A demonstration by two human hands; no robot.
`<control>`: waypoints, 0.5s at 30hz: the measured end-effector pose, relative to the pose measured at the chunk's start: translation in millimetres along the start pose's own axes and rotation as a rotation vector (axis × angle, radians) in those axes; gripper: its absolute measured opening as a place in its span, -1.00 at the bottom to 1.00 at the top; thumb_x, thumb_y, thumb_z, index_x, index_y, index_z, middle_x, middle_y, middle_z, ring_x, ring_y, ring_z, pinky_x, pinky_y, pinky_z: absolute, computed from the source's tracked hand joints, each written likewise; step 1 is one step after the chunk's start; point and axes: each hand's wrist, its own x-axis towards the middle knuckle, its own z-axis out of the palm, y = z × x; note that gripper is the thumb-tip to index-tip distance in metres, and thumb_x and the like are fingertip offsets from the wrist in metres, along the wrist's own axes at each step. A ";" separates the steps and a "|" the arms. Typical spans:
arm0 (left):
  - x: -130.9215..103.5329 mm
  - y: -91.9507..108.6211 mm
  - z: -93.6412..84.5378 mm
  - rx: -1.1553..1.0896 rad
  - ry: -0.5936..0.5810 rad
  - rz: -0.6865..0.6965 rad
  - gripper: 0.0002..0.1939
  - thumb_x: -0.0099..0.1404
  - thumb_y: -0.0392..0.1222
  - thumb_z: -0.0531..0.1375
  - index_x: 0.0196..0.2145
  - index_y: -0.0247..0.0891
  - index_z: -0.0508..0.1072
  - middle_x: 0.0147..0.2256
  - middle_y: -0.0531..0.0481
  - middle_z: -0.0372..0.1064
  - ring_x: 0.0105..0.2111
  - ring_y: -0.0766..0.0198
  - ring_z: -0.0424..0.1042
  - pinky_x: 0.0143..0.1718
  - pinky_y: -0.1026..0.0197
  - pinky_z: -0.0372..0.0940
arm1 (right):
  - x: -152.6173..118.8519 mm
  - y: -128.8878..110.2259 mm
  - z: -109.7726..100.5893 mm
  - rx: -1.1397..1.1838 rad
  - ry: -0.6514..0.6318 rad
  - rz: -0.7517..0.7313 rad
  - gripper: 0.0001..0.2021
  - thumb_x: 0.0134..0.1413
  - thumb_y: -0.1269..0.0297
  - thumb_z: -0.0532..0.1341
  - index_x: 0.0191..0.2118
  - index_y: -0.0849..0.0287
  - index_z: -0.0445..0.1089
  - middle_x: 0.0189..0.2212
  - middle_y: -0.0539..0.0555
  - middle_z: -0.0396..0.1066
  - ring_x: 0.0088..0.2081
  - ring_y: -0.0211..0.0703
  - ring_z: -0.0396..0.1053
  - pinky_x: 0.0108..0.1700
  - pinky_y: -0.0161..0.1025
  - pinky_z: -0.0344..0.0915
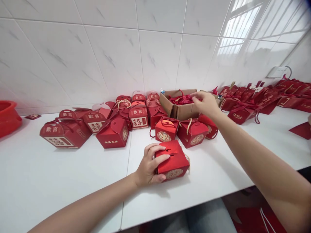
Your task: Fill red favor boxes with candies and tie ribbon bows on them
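My left hand (154,165) is wrapped around the near left side of a red gift box (173,160), its fingers over the folded top. That box has a gold round pattern on its front and a twisted cream cord at its right side. My right hand (205,102) hangs over the right part of an open cardboard box (187,111) of dark red ribbons (181,98). Its fingers are drawn together in a pinch at the ribbons; whatever is between the fingertips is too small to make out.
Behind my left hand stand several closed red gift boxes (113,134) in rows against the tiled wall. More red boxes (243,111) with ribbons fill the right side. A red plastic basin (8,118) sits at the far left. The white table's front edge (189,207) runs below.
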 end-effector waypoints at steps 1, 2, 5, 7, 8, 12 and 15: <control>-0.3 -0.5 0.2 0.017 0.004 -0.001 -0.49 0.38 0.18 -0.18 0.04 -0.19 0.25 -0.01 -0.20 0.13 0.01 0.01 0.10 0.05 -0.10 0.12 | 19.8 6.9 2.5 -0.028 -0.028 0.099 -0.68 0.06 0.46 0.07 -0.10 0.25 0.47 -0.14 0.15 0.51 -0.12 -0.11 0.45 -0.04 -0.18 0.34; -0.6 -0.7 0.4 0.031 0.008 -0.001 -0.47 0.37 0.20 -0.19 0.03 -0.19 0.27 -0.01 -0.20 0.13 0.01 0.02 0.10 0.04 -0.09 0.13 | 37.2 13.8 5.9 -0.051 -0.030 0.142 -0.62 0.07 0.49 0.03 -0.03 0.29 0.43 -0.10 0.18 0.49 -0.12 -0.13 0.45 -0.06 -0.20 0.35; -0.9 0.0 -0.5 0.037 0.011 0.001 -0.45 0.36 0.22 -0.19 -0.01 -0.18 0.33 -0.03 -0.19 0.14 -0.01 0.03 0.10 0.04 -0.07 0.14 | 72.9 32.2 21.5 -0.142 -0.055 0.214 -0.55 0.01 0.52 0.01 0.03 0.33 0.40 -0.12 0.23 0.48 -0.16 -0.10 0.44 -0.10 -0.17 0.36; -0.6 0.7 -2.5 0.032 0.004 -0.001 -0.46 0.36 0.22 -0.16 -0.02 -0.18 0.35 -0.04 -0.19 0.16 -0.02 0.03 0.13 0.04 -0.06 0.16 | 84.7 41.2 34.6 -0.228 -0.114 0.241 -0.62 -0.04 0.51 0.07 -0.11 0.27 0.49 -0.20 0.21 0.51 -0.15 -0.01 0.43 -0.06 -0.07 0.33; -0.3 0.9 -3.7 0.032 -0.003 -0.002 -0.47 0.36 0.21 -0.14 -0.01 -0.18 0.36 -0.05 -0.19 0.18 -0.02 0.03 0.14 0.04 -0.06 0.16 | 88.3 44.7 41.1 -0.275 -0.153 0.250 -0.68 -0.07 0.50 0.11 -0.20 0.24 0.53 -0.24 0.19 0.52 -0.13 0.03 0.42 -0.02 0.00 0.29; 1.1 0.5 -7.9 0.030 -0.027 0.001 -0.49 0.36 0.17 -0.09 -0.03 -0.23 0.39 -0.06 -0.20 0.19 0.00 0.04 0.16 0.08 -0.04 0.14 | 97.4 53.7 60.6 -0.435 -0.317 0.257 -0.84 -0.13 0.42 0.23 -0.39 0.16 0.55 -0.33 0.13 0.53 -0.12 0.09 0.41 0.06 0.12 0.19; 2.6 -0.1 -8.5 0.020 -0.030 0.012 -0.49 0.37 0.15 -0.10 -0.05 -0.27 0.39 -0.07 -0.19 0.17 0.01 0.07 0.16 0.12 -0.01 0.10 | 102.2 57.6 65.6 -0.521 -0.379 0.218 -0.86 -0.11 0.35 0.25 -0.36 0.18 0.54 -0.33 0.16 0.52 -0.15 0.09 0.42 0.03 0.06 0.22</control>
